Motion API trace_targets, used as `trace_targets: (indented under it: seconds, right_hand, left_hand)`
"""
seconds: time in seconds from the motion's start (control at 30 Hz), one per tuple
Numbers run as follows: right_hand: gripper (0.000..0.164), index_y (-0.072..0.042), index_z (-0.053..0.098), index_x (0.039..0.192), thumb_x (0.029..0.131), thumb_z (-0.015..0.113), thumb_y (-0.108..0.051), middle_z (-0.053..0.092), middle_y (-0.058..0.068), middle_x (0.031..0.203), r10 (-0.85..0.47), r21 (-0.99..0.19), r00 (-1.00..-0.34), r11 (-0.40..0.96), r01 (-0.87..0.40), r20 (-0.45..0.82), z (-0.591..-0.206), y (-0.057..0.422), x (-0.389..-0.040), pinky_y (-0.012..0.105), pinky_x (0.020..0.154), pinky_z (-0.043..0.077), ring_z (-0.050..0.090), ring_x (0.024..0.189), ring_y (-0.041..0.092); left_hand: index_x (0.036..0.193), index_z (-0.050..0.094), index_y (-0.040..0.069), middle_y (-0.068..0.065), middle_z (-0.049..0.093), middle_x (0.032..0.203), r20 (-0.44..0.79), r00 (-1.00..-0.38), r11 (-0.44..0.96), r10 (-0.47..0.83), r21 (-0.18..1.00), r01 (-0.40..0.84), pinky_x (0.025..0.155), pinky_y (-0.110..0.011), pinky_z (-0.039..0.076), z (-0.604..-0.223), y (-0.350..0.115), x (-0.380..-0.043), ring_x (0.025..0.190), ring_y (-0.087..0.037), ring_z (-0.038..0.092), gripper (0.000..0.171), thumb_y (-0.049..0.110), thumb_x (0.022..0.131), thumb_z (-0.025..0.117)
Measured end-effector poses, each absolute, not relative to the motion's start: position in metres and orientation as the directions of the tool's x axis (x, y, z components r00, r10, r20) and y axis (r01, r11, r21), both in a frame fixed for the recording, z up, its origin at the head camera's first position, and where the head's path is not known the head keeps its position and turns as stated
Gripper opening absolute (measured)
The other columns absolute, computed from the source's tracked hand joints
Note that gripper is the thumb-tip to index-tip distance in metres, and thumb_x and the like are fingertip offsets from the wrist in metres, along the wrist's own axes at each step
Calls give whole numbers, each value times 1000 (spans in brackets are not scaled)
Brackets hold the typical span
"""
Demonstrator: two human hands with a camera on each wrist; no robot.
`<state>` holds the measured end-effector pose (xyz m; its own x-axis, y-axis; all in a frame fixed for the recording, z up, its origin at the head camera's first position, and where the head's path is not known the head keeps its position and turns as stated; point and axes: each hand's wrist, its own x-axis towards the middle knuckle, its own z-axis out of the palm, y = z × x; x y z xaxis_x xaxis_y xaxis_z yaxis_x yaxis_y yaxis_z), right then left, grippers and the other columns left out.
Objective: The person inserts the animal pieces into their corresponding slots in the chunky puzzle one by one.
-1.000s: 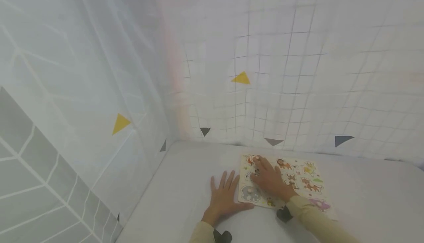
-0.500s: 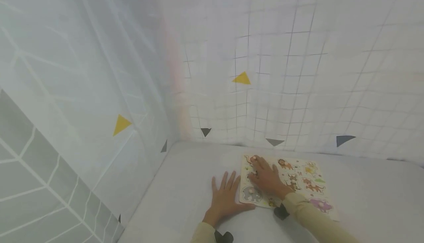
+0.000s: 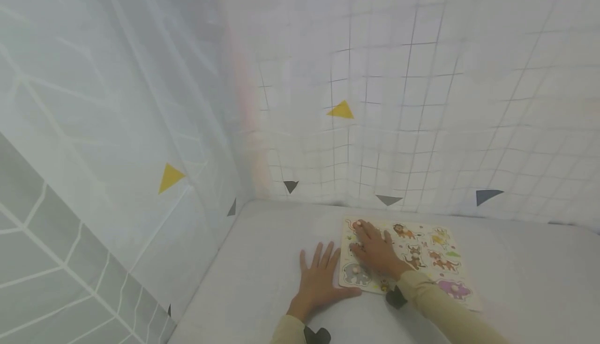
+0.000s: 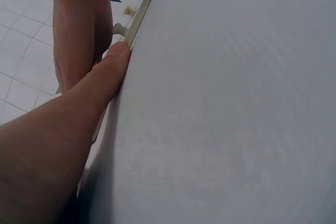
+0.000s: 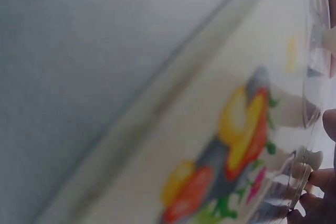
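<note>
A cream animal puzzle board (image 3: 427,229) with knobbed pieces lies flat on the white surface. My right hand (image 3: 380,254) rests over its left part, fingers extended, fingertips at the reddish piece in the far left corner; the hand partly covers a striped piece. In the right wrist view, fingers (image 5: 323,179) show at the right edge beside a pale knob (image 5: 314,158). My left hand (image 3: 317,284) lies spread on the surface left of the board, thumb along its near left corner. The left wrist view shows that thumb (image 4: 113,61) against the board's edge.
A grey elephant piece (image 3: 357,274), a lion piece (image 3: 403,231) and a purple piece (image 3: 453,289) sit in the board, among several others. Behind the surface hangs a white grid-patterned curtain (image 3: 394,141); another patterned sheet (image 3: 131,177) hangs at the left.
My right hand has shifted slightly left over the board, its fingertips staying near the far left corner piece. The left hand holds its place.
</note>
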<state>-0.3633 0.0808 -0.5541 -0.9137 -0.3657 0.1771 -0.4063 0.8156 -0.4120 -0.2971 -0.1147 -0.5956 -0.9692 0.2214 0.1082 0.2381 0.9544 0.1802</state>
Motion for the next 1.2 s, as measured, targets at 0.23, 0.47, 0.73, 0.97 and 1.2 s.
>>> trace_targets:
  seconds: [0.23, 0.47, 0.73, 0.97, 1.2]
  right_hand:
    - [62, 0, 37, 156, 106, 52, -34, 33, 27, 164, -367, -422, -915, 812, -404, 169, -554, 79, -364, 82, 120, 13, 30, 152, 51]
    - [64, -1, 36, 157, 105, 50, -37, 33, 27, 164, -363, -398, -908, 816, -419, 211, -571, 82, -369, 82, 119, 12, 31, 152, 50]
    - [61, -2, 37, 157, 106, 50, -34, 32, 27, 165, -349, -414, -922, 824, -387, 168, -561, 81, -364, 81, 120, 12, 28, 154, 50]
    - [60, 1, 40, 154, 105, 51, -33, 35, 30, 162, -358, -428, -908, 801, -419, 220, -564, 87, -362, 83, 118, 14, 30, 150, 54]
    - [56, 3, 44, 149, 104, 54, -29, 37, 30, 161, -353, -381, -909, 827, -413, 221, -564, 91, -361, 81, 116, 24, 33, 147, 56]
  left_hand:
    - [165, 21, 34, 9, 14, 175, 103, -971, 954, 215, 192, 232, 127, -72, 6, -595, -116, -296, 165, -24, 12, 118, 100, 71, 45]
    - [164, 22, 34, 10, 14, 175, 100, -971, 950, 219, 205, 235, 127, -72, 6, -595, -115, -295, 165, -24, 11, 117, 101, 71, 44]
    - [165, 21, 34, 9, 14, 175, 101, -970, 949, 222, 206, 238, 128, -71, 4, -596, -114, -296, 165, -24, 11, 118, 101, 70, 44]
    - [164, 22, 34, 9, 15, 175, 99, -969, 949, 225, 205, 241, 128, -71, 4, -597, -112, -296, 165, -24, 12, 118, 101, 70, 43]
    - [164, 22, 33, 8, 14, 175, 105, -964, 940, 246, 216, 263, 127, -72, 4, -596, -113, -295, 165, -25, 11, 111, 100, 76, 37]
